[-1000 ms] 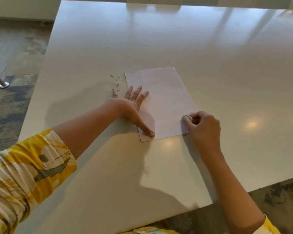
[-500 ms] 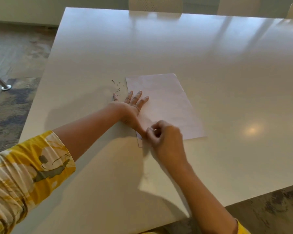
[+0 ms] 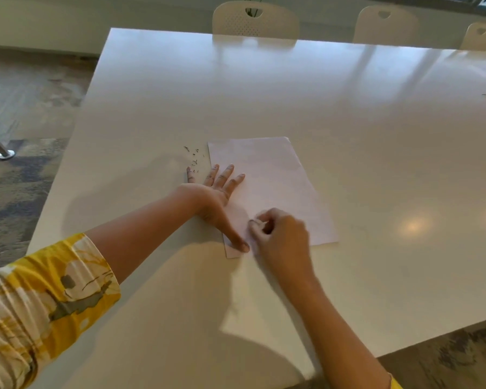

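Observation:
A white sheet of paper (image 3: 275,178) lies flat on the white table (image 3: 264,94). My left hand (image 3: 213,197) presses on the sheet's left side with straight, spread fingers, its thumb stretched to the near left corner. My right hand (image 3: 281,237) sits on the near part of the sheet, just right of that thumb. Its fingers are curled, knuckles and fingertips down on the paper, slightly blurred. I see nothing held in it.
Several tiny dark bits (image 3: 192,160) lie on the table just left of the sheet's far corner. Three pale chairs (image 3: 254,21) stand along the far edge. A metal leg (image 3: 0,148) stands on the floor at left. The table's near edge runs close below my arms.
My right hand slid left along the sheet's near edge from the right corner to my left thumb, then came back slightly right. My left hand stayed put. The view tilted up.

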Motion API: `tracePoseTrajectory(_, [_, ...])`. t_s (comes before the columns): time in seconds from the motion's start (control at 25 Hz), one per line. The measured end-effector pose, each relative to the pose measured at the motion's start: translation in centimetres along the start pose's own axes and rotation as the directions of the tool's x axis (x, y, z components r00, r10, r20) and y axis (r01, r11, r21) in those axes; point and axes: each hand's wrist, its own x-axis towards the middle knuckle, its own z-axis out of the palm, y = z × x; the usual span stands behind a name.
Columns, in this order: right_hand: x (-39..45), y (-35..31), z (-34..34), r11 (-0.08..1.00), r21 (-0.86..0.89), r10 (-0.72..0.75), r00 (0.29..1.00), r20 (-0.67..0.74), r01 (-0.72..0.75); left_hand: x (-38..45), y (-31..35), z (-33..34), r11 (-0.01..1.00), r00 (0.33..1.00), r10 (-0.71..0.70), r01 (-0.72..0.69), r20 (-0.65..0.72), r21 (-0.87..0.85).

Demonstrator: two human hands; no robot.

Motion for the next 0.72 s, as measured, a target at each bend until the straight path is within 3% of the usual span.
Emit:
tracePoseTrajectory(0.16, [3.0,3.6,-4.2,0.965,-0.094,0.221,0.949,-0.225,-0.246,-0.1,0.0,-0.3,1.000,1.000,0.002,-0.002,0.025,-0.017])
tracePoseTrajectory(0.2, [2.7,2.6,-3.2,0.974,-0.087,0.189,0.958,-0.214,-0.211,0.1,-0.1,-0.2,1.000,1.000,-0.001,0.001,0.024,-0.010])
tracePoseTrajectory(0.32, [-0.3,-1.6,1.8,1.000,0.021,-0.013,0.999,0.032,0.012,0.5,-0.2,0.2,1.000,1.000,0.003,-0.002,-0.012,0.024])
tracePoseTrajectory(0.36, [-0.4,-1.3,1.8,0.999,0.022,-0.029,0.999,0.021,0.028,0.5,-0.3,0.2,1.000,1.000,0.003,-0.003,-0.014,0.026])
tracePoseTrajectory(0.48, [2.6,2.8,-2.7,0.986,-0.047,0.144,0.969,-0.202,-0.157,0.4,-0.3,0.1,1.000,1.000,-0.005,0.005,0.015,0.005])
tracePoseTrajectory(0.56, [3.3,3.4,-3.7,0.966,-0.104,0.201,0.943,-0.267,-0.236,0.3,-0.2,0.0,1.000,1.000,-0.012,0.012,0.019,0.003])
tracePoseTrajectory(0.6, [3.0,2.3,-2.7,0.977,-0.092,0.166,0.960,-0.227,-0.191,0.3,-0.1,-0.1,1.000,1.000,-0.014,0.014,0.018,0.004])
tracePoseTrajectory(0.72, [-0.1,-1.4,1.9,0.998,0.070,0.003,0.998,0.063,-0.007,0.3,-0.1,0.2,1.000,1.000,-0.016,0.016,-0.009,0.019])
